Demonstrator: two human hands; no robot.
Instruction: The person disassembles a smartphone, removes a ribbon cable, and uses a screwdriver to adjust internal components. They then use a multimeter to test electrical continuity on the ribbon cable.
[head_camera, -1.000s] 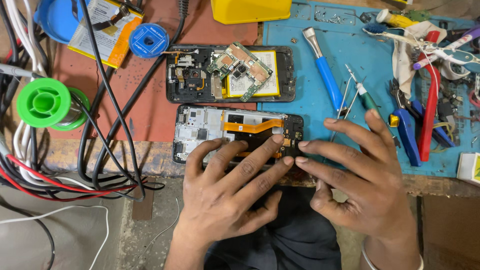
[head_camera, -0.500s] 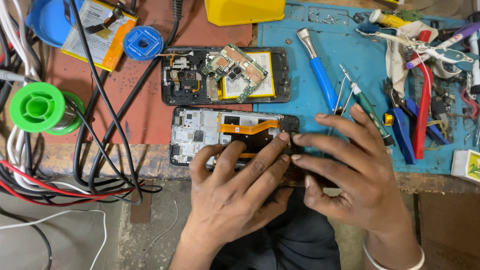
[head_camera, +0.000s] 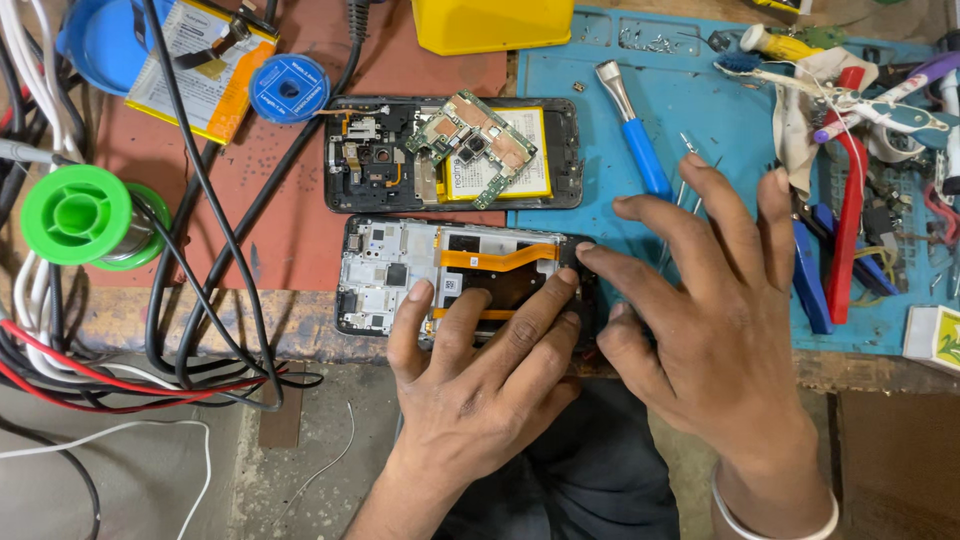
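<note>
We work at a cluttered surface (head_camera: 300, 250), part red-brown, with a blue mat (head_camera: 720, 130) over its right half. Largest among the loose things, a bundle of black, red and white cables (head_camera: 150, 350) sprawls down the left side. Beyond our hands lies a second opened phone (head_camera: 455, 152), its yellow battery showing and a green circuit board (head_camera: 470, 135) laid askew on top.

Nearer us, at the front edge of the surface, lies the opened phone frame (head_camera: 440, 270) we handle, silver-grey on its left, with an orange flex ribbon (head_camera: 500, 257) across its middle. Our left hand (head_camera: 480, 380) rests flat on its lower right part, fingers spread and pressing down, the grip loose and closed around nothing. Our right hand (head_camera: 715, 300) sits just beside, fingers spread; its forefinger and thumb touch the frame's right end, and we cannot tell whether they pinch anything there.

A yellow box (head_camera: 495, 22) stands at the far edge. A green solder spool (head_camera: 78, 215) sits on the left, with a flat yellow battery pack (head_camera: 200, 65) and a small blue reel (head_camera: 288, 88) beyond it. On the mat, a blue-handled screwdriver (head_camera: 635, 145) lies beyond our right fingers, and red and blue pliers (head_camera: 845, 220) lie to the right.
</note>
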